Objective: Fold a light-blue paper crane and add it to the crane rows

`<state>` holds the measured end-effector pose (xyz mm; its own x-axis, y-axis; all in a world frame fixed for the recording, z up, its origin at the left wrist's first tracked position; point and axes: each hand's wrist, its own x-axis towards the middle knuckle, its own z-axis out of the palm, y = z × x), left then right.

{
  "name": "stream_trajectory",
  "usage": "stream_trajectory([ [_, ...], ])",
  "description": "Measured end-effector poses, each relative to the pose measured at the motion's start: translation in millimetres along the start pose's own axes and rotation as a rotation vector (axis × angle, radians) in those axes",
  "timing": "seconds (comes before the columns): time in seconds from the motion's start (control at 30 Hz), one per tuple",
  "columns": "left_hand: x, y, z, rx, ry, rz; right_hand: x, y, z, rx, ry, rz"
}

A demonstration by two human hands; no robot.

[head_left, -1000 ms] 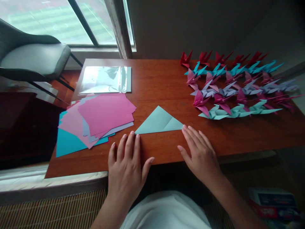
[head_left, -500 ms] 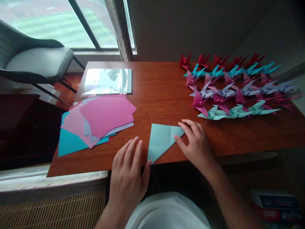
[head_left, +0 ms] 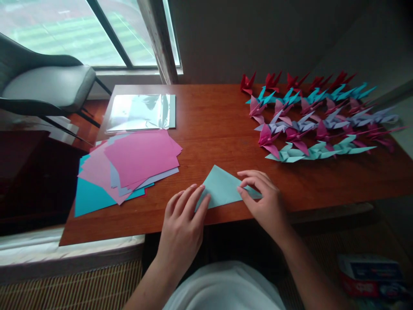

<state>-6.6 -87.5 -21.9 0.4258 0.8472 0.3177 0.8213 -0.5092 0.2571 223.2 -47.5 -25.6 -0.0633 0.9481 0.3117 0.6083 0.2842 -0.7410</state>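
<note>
A pale mint sheet of origami paper [head_left: 222,188], folded into a triangle, lies at the table's front edge with its long side towards me. My left hand [head_left: 184,218] has the paper's left corner between thumb and fingers, and the fingers cover that corner. On the other side, the thumb and forefinger of my right hand [head_left: 263,196] pinch the paper near its right corner, whose tip shows beneath the hand.
Fanned pink, lilac and blue paper sheets [head_left: 142,157] lie on the table [head_left: 206,116] at left. Behind them is a clear-wrapped paper pack [head_left: 138,112]. Rows of folded paper cranes [head_left: 303,125] stand at right. A chair [head_left: 48,86] is beyond the left side.
The folded paper has turned so its long edge now runs along the table front. My left hand has moved up and right onto its left corner; the right fingers have closed in.
</note>
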Motion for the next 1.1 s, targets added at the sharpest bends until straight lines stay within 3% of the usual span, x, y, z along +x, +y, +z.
stream_trajectory([
  [0.17,13.3,9.0,-5.8,-0.280,0.241,-0.145,-9.6,-11.4,-5.0,0.170,0.169,0.092],
  [0.27,20.3,17.0,-8.6,-0.678,0.156,-0.313,-16.4,-21.6,-5.5,0.104,0.232,-0.046],
  [0.4,25.0,18.8,-6.2,-1.196,-0.003,-0.574,-26.5,-31.8,1.0,-0.040,0.113,-0.280],
  [0.5,28.3,16.5,-5.1,-1.424,0.001,-0.738,-35.3,-31.9,10.3,-0.074,0.043,-0.353],
  [0.73,41.2,16.3,-4.9,-1.407,0.008,-0.812,-39.6,-26.6,19.4,-0.030,0.020,-0.324],
  [0.97,43.2,15.7,-2.3,-1.362,-0.001,-0.810,-13.5,-22.5,18.2,-0.127,0.018,-0.158],
  [1.1,47.8,13.9,-4.4,-1.299,-0.003,-0.789,4.4,-26.3,22.6,-0.130,-0.044,-0.088],
])
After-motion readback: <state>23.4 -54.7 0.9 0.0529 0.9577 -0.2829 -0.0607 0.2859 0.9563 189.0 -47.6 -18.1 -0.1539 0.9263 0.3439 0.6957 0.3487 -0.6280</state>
